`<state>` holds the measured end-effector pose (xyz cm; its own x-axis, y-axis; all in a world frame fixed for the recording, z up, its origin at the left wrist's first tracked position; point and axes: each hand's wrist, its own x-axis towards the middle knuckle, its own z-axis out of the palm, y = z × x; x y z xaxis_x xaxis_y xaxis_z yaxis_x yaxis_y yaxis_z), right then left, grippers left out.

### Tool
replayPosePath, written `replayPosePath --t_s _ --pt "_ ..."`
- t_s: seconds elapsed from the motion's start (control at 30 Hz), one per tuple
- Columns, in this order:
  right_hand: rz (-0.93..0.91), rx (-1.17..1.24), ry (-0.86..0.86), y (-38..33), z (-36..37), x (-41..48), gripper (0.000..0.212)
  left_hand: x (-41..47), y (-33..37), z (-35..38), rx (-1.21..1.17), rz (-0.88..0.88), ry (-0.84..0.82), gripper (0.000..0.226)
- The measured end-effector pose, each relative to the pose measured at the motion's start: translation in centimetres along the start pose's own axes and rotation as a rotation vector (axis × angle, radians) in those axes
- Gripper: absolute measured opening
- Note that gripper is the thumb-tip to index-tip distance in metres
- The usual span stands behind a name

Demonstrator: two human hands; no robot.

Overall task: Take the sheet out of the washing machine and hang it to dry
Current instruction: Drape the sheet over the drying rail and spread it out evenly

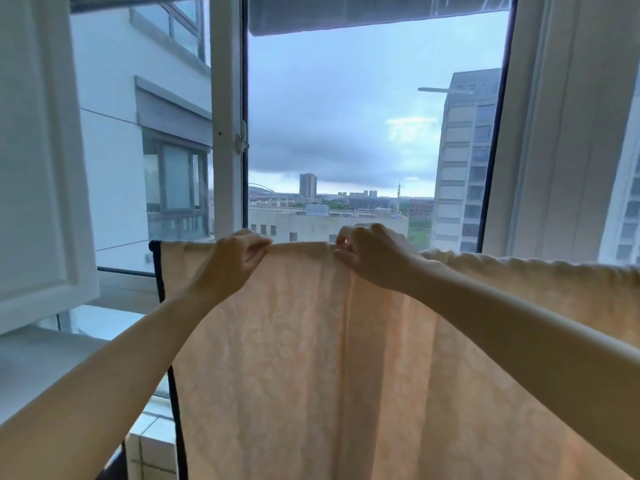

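A pale peach sheet [304,358] hangs spread out in front of me, draped over a horizontal line or rod that its top fold hides. A dark trim runs down its left edge. My left hand [235,261] pinches the top fold left of centre. My right hand [370,258] grips the same fold just to the right, fingers curled over the edge. The two hands are a short gap apart. The sheet runs on to the right past my right forearm.
A large window [346,133] lies straight ahead, with a white frame post [227,116] and an open white sash [34,150] at the left. A tiled sill [149,441] sits at lower left. Tall buildings stand outside.
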<state>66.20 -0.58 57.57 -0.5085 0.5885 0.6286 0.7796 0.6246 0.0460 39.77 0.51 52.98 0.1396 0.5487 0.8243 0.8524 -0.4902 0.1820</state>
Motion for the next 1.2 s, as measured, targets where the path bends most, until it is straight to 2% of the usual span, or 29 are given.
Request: replayPosePath --t_s 0.2,0.33,0.47,0.57,0.67,0.77,0.87,0.97,1.03,1.1,1.2 --pt "0.011 -0.111 0.091 -0.6 0.8 1.0 0.01 -0.2 -0.8 -0.9 -0.009 -0.043 0.059 0.019" --pt "0.044 -0.227 0.121 -1.0 0.7 2.2 0.016 0.8 -1.2 -1.5 -0.036 -0.055 0.048 0.012" --pt "0.083 -0.173 0.216 -2.2 0.9 4.1 0.014 2.5 -2.6 -2.4 -0.019 -0.073 0.093 0.012" --pt "0.034 -0.105 0.297 -3.5 1.7 5.4 0.017 3.5 -4.5 -2.9 0.002 -0.077 0.153 0.013" --pt "-0.003 -0.195 0.15 -4.6 3.5 6.1 0.013 2.6 -7.5 -2.7 0.074 -0.121 0.052 0.016" --pt "0.035 -0.162 -0.015 -5.2 4.7 7.0 0.02 0.6 -10.6 -2.9 0.114 -0.201 0.123 0.022" --pt "0.046 -0.125 -0.047 -5.9 5.4 7.8 0.022 -1.6 -12.9 -3.3 0.099 -0.295 0.291 0.044" --pt "0.064 -0.12 -0.065 -6.5 5.8 8.3 0.02 -3.2 -14.5 -3.5 -0.109 -0.562 0.315 0.069" --pt "0.082 -0.114 -0.06 -6.8 5.9 8.5 0.018 -3.6 -15.2 -3.7 -0.329 -0.775 0.272 0.074" --pt "0.095 -0.13 -0.042 -7.2 6.0 8.7 0.018 -3.7 -15.8 -4.3 -0.397 -0.871 0.265 0.064" --pt "0.106 -0.169 -0.013 -7.9 6.4 8.7 0.017 -3.8 -16.4 -5.5 -0.245 -0.746 0.213 0.031"
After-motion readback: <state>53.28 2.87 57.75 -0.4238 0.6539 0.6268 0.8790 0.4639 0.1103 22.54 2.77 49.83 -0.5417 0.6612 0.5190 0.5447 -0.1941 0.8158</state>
